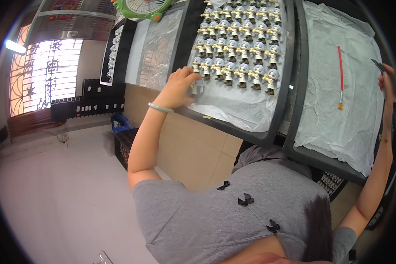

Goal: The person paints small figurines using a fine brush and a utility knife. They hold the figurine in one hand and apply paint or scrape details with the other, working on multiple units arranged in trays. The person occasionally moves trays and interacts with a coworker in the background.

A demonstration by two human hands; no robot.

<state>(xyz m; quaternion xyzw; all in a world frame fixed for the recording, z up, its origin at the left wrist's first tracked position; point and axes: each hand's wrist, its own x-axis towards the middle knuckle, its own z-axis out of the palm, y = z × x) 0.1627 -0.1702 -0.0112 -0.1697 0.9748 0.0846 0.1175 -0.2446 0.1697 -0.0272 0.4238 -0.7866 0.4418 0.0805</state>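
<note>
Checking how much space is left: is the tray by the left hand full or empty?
Partly full: the tray has rows of figurines across its farther part, while bare white paper shows at the end nearer the person.

The figurines [243, 52] look like smooth painted plastic; the trays [290, 44], matt plastic. The liner [321, 114] seems thin crinkled paper, the brush handle [340, 70] glossy, the shirt [189, 220] matt cloth.

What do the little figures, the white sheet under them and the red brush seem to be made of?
Figures: probably molded plastic with painted finish, given matching shapes and pale blue, white and dark areas. White sheet: thin paper or plastic film, judging by its wrinkles; unclear which. Red brush: smooth, evenly colored handle, possibly painted wood or plastic; golden bristles, natural or synthetic.
</note>
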